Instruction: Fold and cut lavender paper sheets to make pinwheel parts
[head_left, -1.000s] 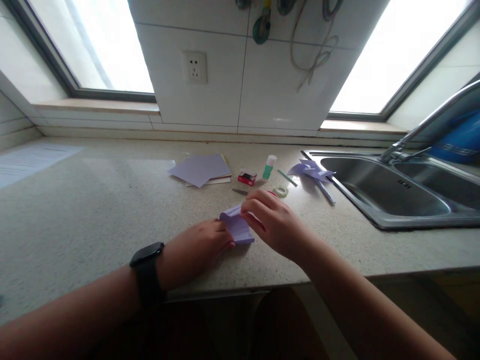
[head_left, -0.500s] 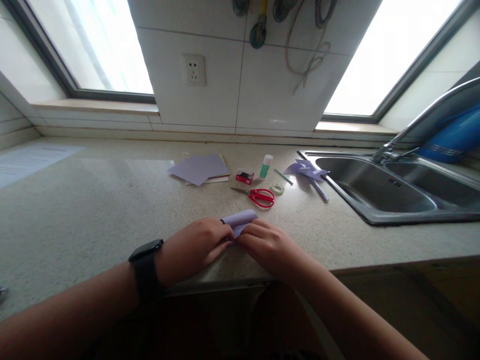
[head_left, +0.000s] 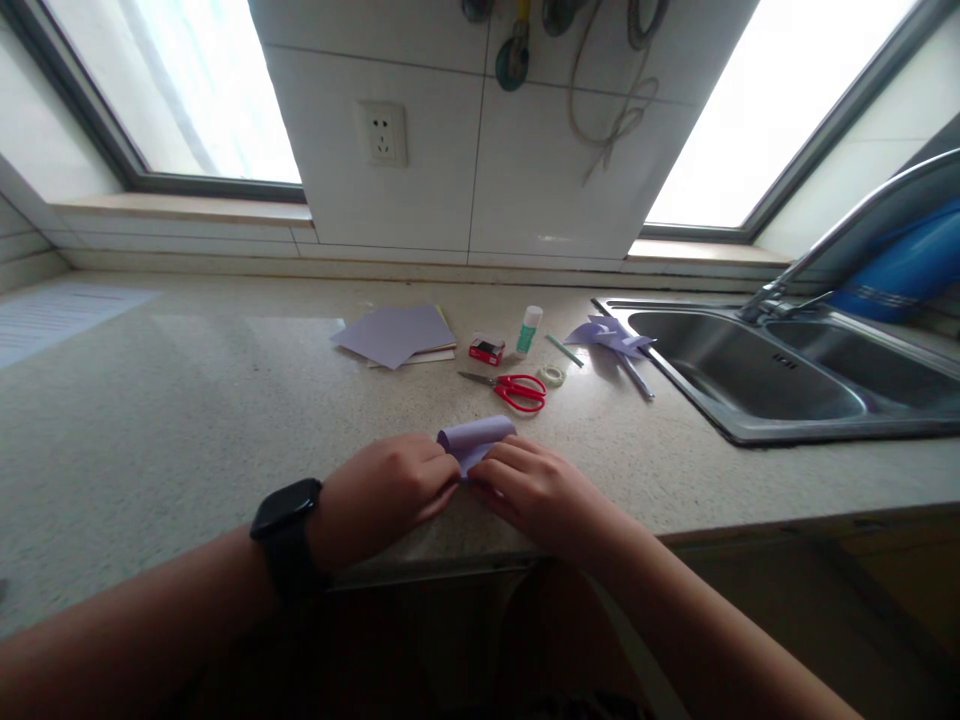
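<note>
Two-handed: pinching the near edge of curled purple paper (head_left: 477, 434) on the bench (head_left: 225, 430), between and beyond left hand (head_left: 391, 494) and right hand (head_left: 536, 488), both nearly closed, probably to stop it springing open. Apparently placed for easy reach: red scissors (head_left: 520, 393), beyond the hands.

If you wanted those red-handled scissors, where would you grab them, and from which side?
Probably by the red handles, coming from the right with the right hand: the scissors lie flat, handles to the right and blades pointing left.
</note>
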